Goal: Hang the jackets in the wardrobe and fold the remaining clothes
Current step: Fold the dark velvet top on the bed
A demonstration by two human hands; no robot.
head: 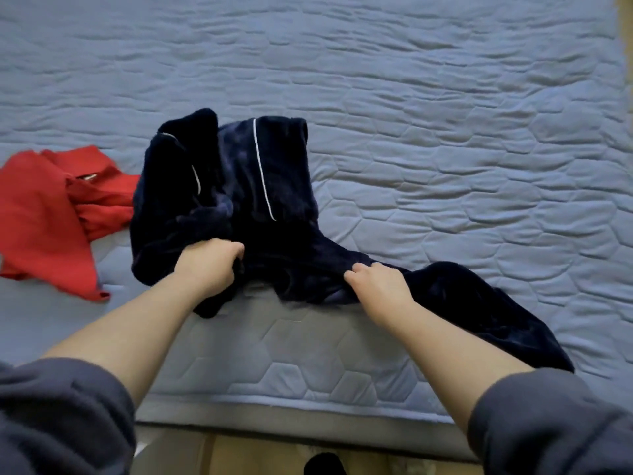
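A dark navy velvet garment (274,186) with thin white piping lies bunched on the blue quilted bed (445,132), one long part trailing toward the near right edge. My left hand (209,265) grips a fold of it near its lower left side. My right hand (376,284) pinches the fabric a little further right, fingers curled into the cloth. A red garment (51,214) lies crumpled at the left of the bed, just beside the navy one.
The bed's near edge (291,409) runs across the bottom, with a strip of wooden floor (246,454) below it. A dark foot or sock (323,464) shows at the bottom centre. Grey sleeves cover both my forearms near the frame's lower corners.
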